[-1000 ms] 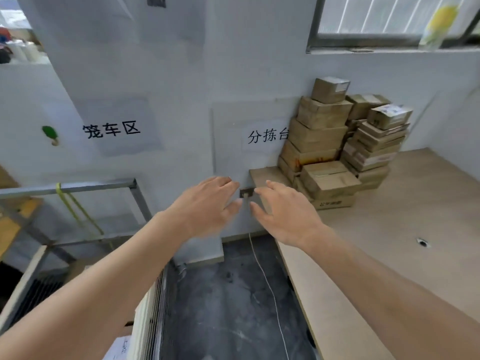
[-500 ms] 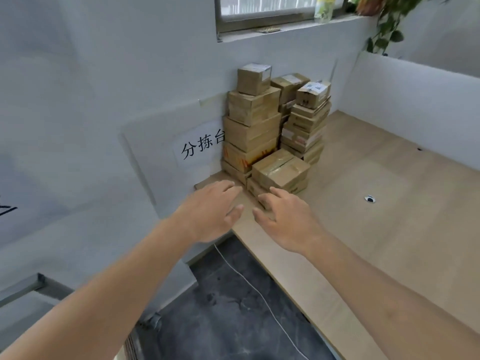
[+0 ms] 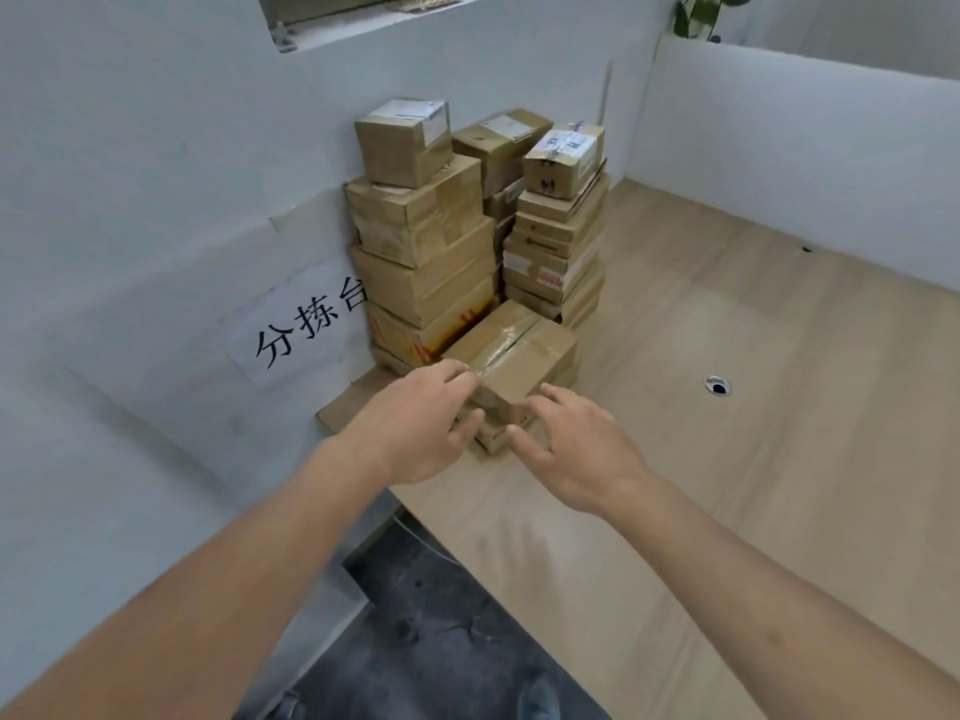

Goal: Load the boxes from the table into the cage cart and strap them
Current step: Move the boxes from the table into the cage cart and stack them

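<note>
Cardboard boxes (image 3: 467,241) are sitting stacked in the back corner of the wooden table (image 3: 727,459), against the grey wall (image 3: 156,200). One taped box (image 3: 519,350) is lying at the front of the pile. Both hands are reaching toward it with fingers spread and holding nothing: the left hand (image 3: 415,428) is hovering at its near left corner, the right hand (image 3: 576,449) just beside its near end.

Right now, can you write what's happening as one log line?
step: reaching for front box | left hand: open, at its near corner | right hand: open, beside it | stacks: on table
</note>
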### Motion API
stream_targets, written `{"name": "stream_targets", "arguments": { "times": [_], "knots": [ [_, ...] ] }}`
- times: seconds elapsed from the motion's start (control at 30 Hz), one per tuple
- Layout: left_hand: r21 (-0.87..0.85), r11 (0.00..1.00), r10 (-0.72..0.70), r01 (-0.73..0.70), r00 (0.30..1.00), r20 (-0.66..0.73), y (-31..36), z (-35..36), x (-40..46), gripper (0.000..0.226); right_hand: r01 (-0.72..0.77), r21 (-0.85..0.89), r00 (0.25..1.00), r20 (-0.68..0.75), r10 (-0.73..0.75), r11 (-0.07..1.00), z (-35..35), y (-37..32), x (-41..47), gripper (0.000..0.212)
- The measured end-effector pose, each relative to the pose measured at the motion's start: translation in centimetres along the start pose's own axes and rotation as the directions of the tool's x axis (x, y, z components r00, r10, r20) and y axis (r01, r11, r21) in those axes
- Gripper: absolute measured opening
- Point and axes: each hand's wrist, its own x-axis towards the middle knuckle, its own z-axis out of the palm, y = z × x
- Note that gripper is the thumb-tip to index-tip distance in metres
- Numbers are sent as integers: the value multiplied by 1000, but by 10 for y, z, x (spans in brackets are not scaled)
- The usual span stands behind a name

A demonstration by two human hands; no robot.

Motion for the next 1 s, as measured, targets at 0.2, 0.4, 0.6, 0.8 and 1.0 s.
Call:
{"name": "stream_targets", "arguments": {
  "times": [0.2,0.4,0.6,0.8,1.0],
  "knots": [
    [-55,998,-4,8,997,80,-20,19,63,53,-33,-1,997,71,33,999,1,29,42,49],
    [-67,997,43,-33,988,148,-44,37,118,53,-104,-1,990,100,104,995,8,45,86,52],
    [-69,990,136,-123,961,239,-87,64,172,50,-238,28,968,90,235,971,35,48,136,56],
    [-107,979,198,-174,936,292,-136,103,214,53,-425,130,905,66,419,896,74,38,172,55],
    [-197,977,153,-87,923,354,-154,127,221,57,-566,203,821,49,569,799,107,20,178,59]
  ]
}}
